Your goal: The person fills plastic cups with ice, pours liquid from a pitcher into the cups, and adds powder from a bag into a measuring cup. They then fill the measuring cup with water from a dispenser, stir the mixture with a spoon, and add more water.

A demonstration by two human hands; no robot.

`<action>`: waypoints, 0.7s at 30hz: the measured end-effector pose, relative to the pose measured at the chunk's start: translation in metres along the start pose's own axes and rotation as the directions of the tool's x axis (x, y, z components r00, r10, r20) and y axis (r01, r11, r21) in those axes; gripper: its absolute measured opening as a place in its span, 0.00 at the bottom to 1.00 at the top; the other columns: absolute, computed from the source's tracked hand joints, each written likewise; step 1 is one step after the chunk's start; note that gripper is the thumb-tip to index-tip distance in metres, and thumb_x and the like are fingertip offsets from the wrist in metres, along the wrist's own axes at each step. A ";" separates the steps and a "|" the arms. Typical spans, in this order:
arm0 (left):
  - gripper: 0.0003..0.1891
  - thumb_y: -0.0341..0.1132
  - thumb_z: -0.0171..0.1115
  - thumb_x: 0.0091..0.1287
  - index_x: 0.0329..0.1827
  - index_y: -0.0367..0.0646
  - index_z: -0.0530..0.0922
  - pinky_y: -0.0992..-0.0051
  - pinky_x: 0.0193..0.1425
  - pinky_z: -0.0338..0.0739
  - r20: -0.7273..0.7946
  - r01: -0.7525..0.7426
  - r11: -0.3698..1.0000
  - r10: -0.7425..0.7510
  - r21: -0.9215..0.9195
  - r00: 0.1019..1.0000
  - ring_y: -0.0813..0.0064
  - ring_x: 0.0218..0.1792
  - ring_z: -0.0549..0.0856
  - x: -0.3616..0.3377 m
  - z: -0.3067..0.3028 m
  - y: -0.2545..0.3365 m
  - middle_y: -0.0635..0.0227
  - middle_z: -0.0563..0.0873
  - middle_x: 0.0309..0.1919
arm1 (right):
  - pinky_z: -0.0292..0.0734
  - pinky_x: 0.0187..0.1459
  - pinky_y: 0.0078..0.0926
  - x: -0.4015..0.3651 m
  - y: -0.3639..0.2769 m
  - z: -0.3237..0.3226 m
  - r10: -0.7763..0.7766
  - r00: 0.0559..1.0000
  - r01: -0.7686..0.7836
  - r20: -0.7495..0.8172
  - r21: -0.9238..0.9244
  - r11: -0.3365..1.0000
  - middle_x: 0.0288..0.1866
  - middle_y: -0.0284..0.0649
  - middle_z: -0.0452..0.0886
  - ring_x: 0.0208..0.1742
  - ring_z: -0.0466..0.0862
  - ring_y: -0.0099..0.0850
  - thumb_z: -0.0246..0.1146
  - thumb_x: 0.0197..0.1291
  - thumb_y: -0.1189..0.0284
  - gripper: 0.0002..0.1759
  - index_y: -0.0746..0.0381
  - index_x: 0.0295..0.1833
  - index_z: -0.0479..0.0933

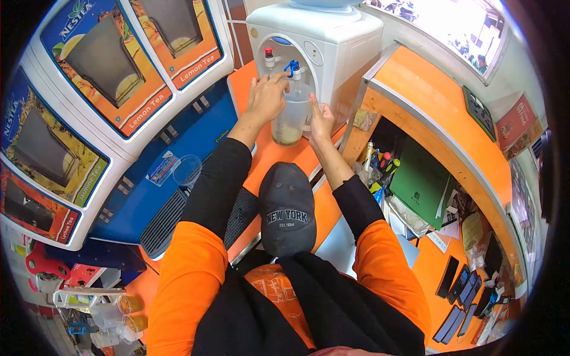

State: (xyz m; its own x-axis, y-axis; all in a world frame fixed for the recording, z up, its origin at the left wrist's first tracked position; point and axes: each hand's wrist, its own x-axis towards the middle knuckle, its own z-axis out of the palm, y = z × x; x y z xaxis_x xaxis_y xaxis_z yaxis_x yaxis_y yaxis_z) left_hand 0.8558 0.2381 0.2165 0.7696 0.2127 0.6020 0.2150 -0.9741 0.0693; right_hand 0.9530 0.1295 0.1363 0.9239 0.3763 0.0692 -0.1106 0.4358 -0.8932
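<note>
Big Nestea drinks dispenser [119, 107] filling the left side, Lemon Tea panels across its front. Right beside it stands the white water cooler [332, 35], and that's where both arms are stretched out. Below them runs the orange counter [267, 157].

Now the clear plastic jug [290, 121]: it's upright in the cooler's recess, right under the taps, with a pale layer showing at its bottom. I can't tell whether it rests on the ledge or is being held up.

Left hand [267, 98] is above the jug's rim, seen from the back, its fingers half curled and reaching forward, the tips at the blue tap [292, 68]. From here I can't say whether it's clasping that tap or just pressing it.

Right hand [320, 118] is open, palm flat against the jug's right side and fingers stretched upward along the wall, steadying it.

The red tap [269, 54] sits just left of the blue one, with nobody touching it.
</note>
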 end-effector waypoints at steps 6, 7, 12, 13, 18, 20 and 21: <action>0.08 0.28 0.54 0.56 0.32 0.47 0.82 0.57 0.55 0.62 0.025 0.016 0.998 -0.017 0.065 1.000 0.65 0.52 0.76 -0.001 -0.004 0.005 0.77 0.76 0.61 | 0.66 0.29 0.17 -0.009 -0.011 0.005 0.018 1.000 -0.017 -0.018 0.021 1.000 0.25 0.28 0.74 0.26 0.69 0.15 0.69 0.56 0.56 0.20 0.57 0.28 0.69; 0.08 0.29 0.54 0.56 0.32 0.47 0.82 0.57 0.55 0.62 0.025 0.015 0.997 -0.017 0.078 1.000 0.66 0.52 0.76 -0.001 -0.003 0.004 0.78 0.76 0.61 | 0.66 0.29 0.17 -0.007 -0.009 0.005 0.015 1.000 -0.015 -0.012 0.023 1.000 0.25 0.28 0.74 0.26 0.69 0.15 0.69 0.56 0.56 0.20 0.57 0.28 0.69; 0.08 0.28 0.54 0.55 0.32 0.48 0.83 0.58 0.55 0.62 0.053 0.032 0.996 -0.036 0.079 0.998 0.67 0.52 0.77 0.000 -0.005 0.006 0.78 0.75 0.62 | 0.65 0.29 0.16 0.000 0.001 0.003 0.015 1.000 -0.015 -0.025 0.017 1.000 0.25 0.28 0.74 0.26 0.69 0.16 0.69 0.56 0.56 0.20 0.58 0.29 0.70; 0.08 0.28 0.54 0.55 0.31 0.48 0.83 0.58 0.55 0.62 0.058 0.038 0.996 -0.042 0.078 0.997 0.67 0.51 0.77 0.000 -0.005 0.007 0.78 0.75 0.61 | 0.66 0.29 0.17 0.001 0.002 0.002 0.020 1.000 -0.020 -0.021 0.014 1.000 0.25 0.28 0.74 0.26 0.69 0.16 0.70 0.56 0.56 0.20 0.58 0.29 0.70; 0.08 0.30 0.56 0.55 0.31 0.46 0.84 0.62 0.54 0.63 0.041 0.051 0.996 -0.055 0.080 0.998 0.67 0.52 0.76 0.000 -0.005 0.009 0.77 0.78 0.59 | 0.68 0.31 0.17 -0.002 -0.002 0.002 0.016 1.000 -0.016 0.004 0.046 0.999 0.26 0.29 0.76 0.28 0.72 0.17 0.70 0.56 0.56 0.20 0.58 0.31 0.70; 0.08 0.29 0.56 0.54 0.31 0.47 0.84 0.61 0.54 0.63 0.050 0.054 0.995 -0.058 0.079 0.997 0.67 0.52 0.77 0.001 -0.005 0.008 0.77 0.77 0.60 | 0.69 0.31 0.17 -0.002 -0.001 0.003 -0.002 1.000 0.002 0.004 0.037 0.999 0.27 0.30 0.77 0.28 0.73 0.17 0.70 0.55 0.55 0.21 0.59 0.31 0.70; 0.08 0.29 0.55 0.54 0.31 0.47 0.83 0.60 0.53 0.63 0.059 0.054 0.995 -0.058 0.078 0.997 0.66 0.52 0.77 0.002 -0.004 0.008 0.78 0.76 0.61 | 0.70 0.32 0.17 -0.002 -0.001 0.002 -0.010 1.000 0.010 0.004 0.032 0.999 0.27 0.31 0.77 0.28 0.73 0.18 0.70 0.55 0.55 0.21 0.59 0.32 0.71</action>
State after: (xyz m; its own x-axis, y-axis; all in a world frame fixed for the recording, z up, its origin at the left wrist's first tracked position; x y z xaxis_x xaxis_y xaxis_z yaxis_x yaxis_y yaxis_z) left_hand 0.8563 0.2306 0.2215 0.7900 0.2734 0.5488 0.3025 -0.9523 0.0390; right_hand 0.9507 0.1304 0.1384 0.9237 0.3748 0.0798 -0.1129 0.4651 -0.8780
